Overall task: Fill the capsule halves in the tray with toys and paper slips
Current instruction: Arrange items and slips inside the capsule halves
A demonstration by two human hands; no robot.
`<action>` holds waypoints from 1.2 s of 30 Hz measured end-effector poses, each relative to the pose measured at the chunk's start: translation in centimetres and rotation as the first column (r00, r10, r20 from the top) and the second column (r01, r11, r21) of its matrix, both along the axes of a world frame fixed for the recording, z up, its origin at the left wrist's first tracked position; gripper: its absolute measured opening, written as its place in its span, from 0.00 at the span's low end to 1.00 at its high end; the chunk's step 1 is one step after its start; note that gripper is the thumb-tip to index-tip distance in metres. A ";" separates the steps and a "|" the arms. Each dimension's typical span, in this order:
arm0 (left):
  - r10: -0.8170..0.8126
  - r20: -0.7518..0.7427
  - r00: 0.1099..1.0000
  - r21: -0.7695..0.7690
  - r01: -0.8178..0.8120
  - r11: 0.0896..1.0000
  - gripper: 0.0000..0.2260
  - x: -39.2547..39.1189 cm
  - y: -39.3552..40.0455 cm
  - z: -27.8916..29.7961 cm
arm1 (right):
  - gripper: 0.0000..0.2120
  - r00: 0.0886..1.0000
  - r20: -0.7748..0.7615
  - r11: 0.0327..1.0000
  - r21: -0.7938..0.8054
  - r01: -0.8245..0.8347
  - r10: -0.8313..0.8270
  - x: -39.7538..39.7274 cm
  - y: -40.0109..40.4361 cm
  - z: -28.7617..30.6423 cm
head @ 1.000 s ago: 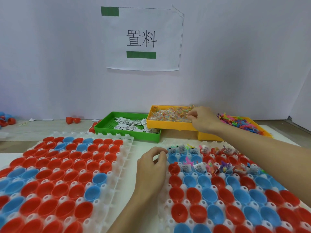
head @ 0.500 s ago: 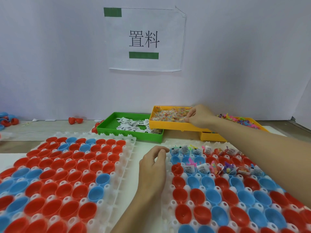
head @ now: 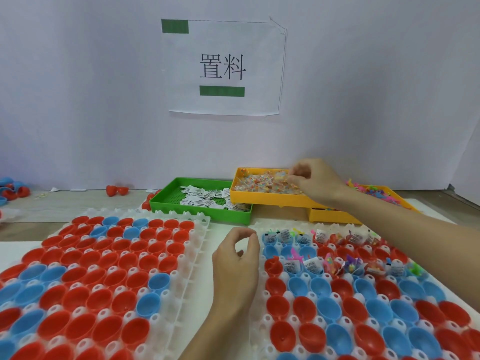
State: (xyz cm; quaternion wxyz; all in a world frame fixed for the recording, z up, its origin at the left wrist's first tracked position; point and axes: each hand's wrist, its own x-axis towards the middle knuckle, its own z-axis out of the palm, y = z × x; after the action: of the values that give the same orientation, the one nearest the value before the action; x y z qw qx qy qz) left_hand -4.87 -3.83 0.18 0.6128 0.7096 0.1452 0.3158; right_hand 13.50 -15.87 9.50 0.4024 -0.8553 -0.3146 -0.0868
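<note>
The white tray on the right [head: 261,331] holds red and blue capsule halves. Its two far rows carry toys and paper slips [head: 313,265]; the nearer halves [head: 326,309] show nothing inside. My right hand [head: 318,184] reaches over the raised yellow tray [head: 270,200], and its curled fingertips pinch among the clear toy packets [head: 262,184]. My left hand [head: 233,266] rests on the table between the two capsule trays, at the right tray's left edge. Its thumb and forefinger curl loosely into a ring, with nothing visible in them.
A second white tray [head: 198,242] of unfilled halves lies at left. A green tray [head: 200,215] holds paper slips [head: 205,198]. A lower yellow tray [head: 331,216] with colourful plastic toys [head: 380,195] sits at right. Loose capsule halves [head: 117,190] lie by the white wall.
My right hand has moved left across the yellow tray and lifted a little above the packets. My left hand has stayed in place with its fingers curling slightly.
</note>
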 end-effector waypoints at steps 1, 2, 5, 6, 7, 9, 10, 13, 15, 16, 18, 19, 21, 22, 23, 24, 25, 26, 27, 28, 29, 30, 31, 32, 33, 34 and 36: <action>0.035 0.032 0.999 0.007 -0.035 0.999 0.04 -0.1 0.0 0.0 | 0.08 0.997 -0.010 0.996 -0.022 -0.083 0.083 -1.1 0.2 0.3; 0.065 0.064 0.996 0.009 -0.066 0.998 0.02 -0.1 0.0 0.1 | 0.08 0.987 -0.018 0.986 -0.048 -0.162 0.161 -2.3 0.4 0.5; 0.074 0.130 0.989 -0.066 -0.066 0.996 0.07 -0.3 0.0 0.5 | 0.08 0.940 -0.003 0.924 -0.185 -0.335 0.340 -5.7 0.8 0.9; 0.071 0.136 0.988 -0.087 -0.059 0.994 0.08 -0.3 0.0 0.7 | 0.07 0.924 -0.001 0.898 -0.237 -0.371 0.381 -6.6 0.9 0.9; 0.065 0.150 0.987 -0.090 -0.051 0.995 0.07 -0.3 0.0 0.7 | 0.06 0.911 -0.006 0.876 -0.274 -0.397 0.411 -7.4 1.0 0.7; 0.050 0.187 0.981 -0.048 -0.042 0.998 0.01 -0.2 0.1 0.8 | 0.04 0.894 -0.016 0.852 -0.298 -0.431 0.447 -8.4 1.1 0.3; 0.053 0.199 0.979 -0.020 -0.050 0.999 0.04 -0.2 0.1 0.9 | 0.04 0.891 -0.014 0.849 -0.294 -0.438 0.455 -8.7 1.1 0.1; 0.037 0.210 0.977 0.019 -0.041 0.999 0.06 -0.3 0.2 1.1 | 0.02 0.893 -0.046 0.866 -0.227 -0.446 0.448 -9.0 0.6 -0.3; 0.003 0.217 0.976 0.019 -0.007 1.000 0.05 -0.4 0.1 1.3 | 0.04 0.895 -0.087 0.876 -0.182 -0.446 0.438 -9.0 0.1 -0.4; -0.017 0.215 0.976 0.021 0.012 1.000 0.05 -0.5 0.1 1.4 | 0.04 0.894 -0.102 0.876 -0.175 -0.449 0.437 -9.0 0.0 -0.4; -0.054 0.191 0.980 0.049 0.045 0.998 0.06 -0.6 0.1 1.4 | 0.03 0.888 -0.130 0.872 -0.173 -0.458 0.441 -9.1 -0.4 -0.4; -0.080 0.174 0.982 0.070 0.069 0.995 0.06 -0.6 0.1 1.5 | 0.02 0.887 -0.148 0.872 -0.174 -0.458 0.437 -9.0 -0.6 -0.4; -0.142 0.144 0.979 0.100 0.128 0.987 0.06 -0.7 0.2 1.6 | 0.01 0.894 -0.169 0.878 -0.184 -0.442 0.415 -8.9 -1.0 -0.3; -0.172 0.132 0.976 0.110 0.158 0.981 0.07 -0.7 0.3 1.6 | 0.02 0.900 -0.175 0.882 -0.193 -0.429 0.399 -8.8 -1.2 -0.3; -0.190 0.117 0.975 0.127 0.175 0.976 0.08 -0.8 0.3 1.7 | 0.03 0.904 -0.181 0.885 -0.202 -0.420 0.388 -8.7 -1.3 -0.3; -0.187 0.104 0.977 0.156 0.170 0.973 0.07 -0.8 0.4 1.6 | 0.03 0.906 -0.181 0.884 -0.215 -0.416 0.382 -8.7 -1.3 -0.3; -0.161 0.090 0.983 0.183 0.143 0.973 0.06 -0.7 0.5 1.5 | 0.03 0.908 -0.170 0.879 -0.236 -0.414 0.382 -8.8 -1.4 -0.4; -0.113 0.075 0.991 0.201 0.096 0.975 0.07 -0.6 0.7 1.3 | 0.03 0.911 -0.148 0.870 -0.270 -0.412 0.385 -8.9 -1.3 -0.4; -0.059 0.051 0.997 0.202 0.048 0.978 0.08 -0.5 0.9 1.0 | 0.03 0.913 -0.125 0.857 -0.314 -0.408 0.388 -9.1 -1.3 -0.4; -0.012 0.017 1.000 0.195 0.008 0.981 0.09 -0.3 1.1 0.7 | 0.03 0.915 -0.106 0.841 -0.363 -0.401 0.390 -9.2 -1.2 -0.5; 0.026 -0.027 0.999 0.181 -0.021 0.983 0.10 -0.1 1.2 0.4 | 0.03 0.916 -0.096 0.825 -0.405 -0.393 0.389 -9.4 -1.1 -0.5; 0.049 -0.072 0.996 0.164 -0.036 0.986 0.11 0.0 1.2 0.1 | 0.03 0.917 -0.095 0.811 -0.438 -0.388 0.388 -9.6 -1.0 -0.5; 0.057 -0.114 0.992 0.150 -0.040 0.988 0.11 0.1 1.3 -0.2 | 0.03 0.917 -0.096 0.799 -0.462 -0.385 0.386 -9.8 -0.9 -0.5; 0.056 -0.141 0.988 0.145 -0.035 0.989 0.11 0.2 1.2 -0.4 | 0.03 0.917 -0.094 0.786 -0.485 -0.383 0.388 -9.9 -0.8 -0.5; 0.051 -0.154 0.987 0.151 -0.027 0.988 0.11 0.2 1.2 -0.5 | 0.03 0.915 -0.087 0.774 -0.506 -0.381 0.394 -10.0 -0.6 -0.5; 0.045 -0.156 0.987 0.163 -0.019 0.986 0.11 0.2 1.3 -0.5 | 0.03 0.913 -0.080 0.762 -0.524 -0.380 0.400 -10.1 -0.5 -0.4; 0.038 -0.158 0.987 0.187 -0.008 0.982 0.11 0.2 1.3 -0.5 | 0.04 0.907 -0.070 0.743 -0.550 -0.382 0.415 -10.3 -0.3 0.0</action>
State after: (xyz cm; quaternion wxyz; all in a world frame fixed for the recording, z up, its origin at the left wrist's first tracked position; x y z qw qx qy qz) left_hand -4.63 -2.53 -0.28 0.5266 0.7852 0.1725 0.2766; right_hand 3.22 -16.16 9.48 0.1384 -0.8444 -0.5126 0.0712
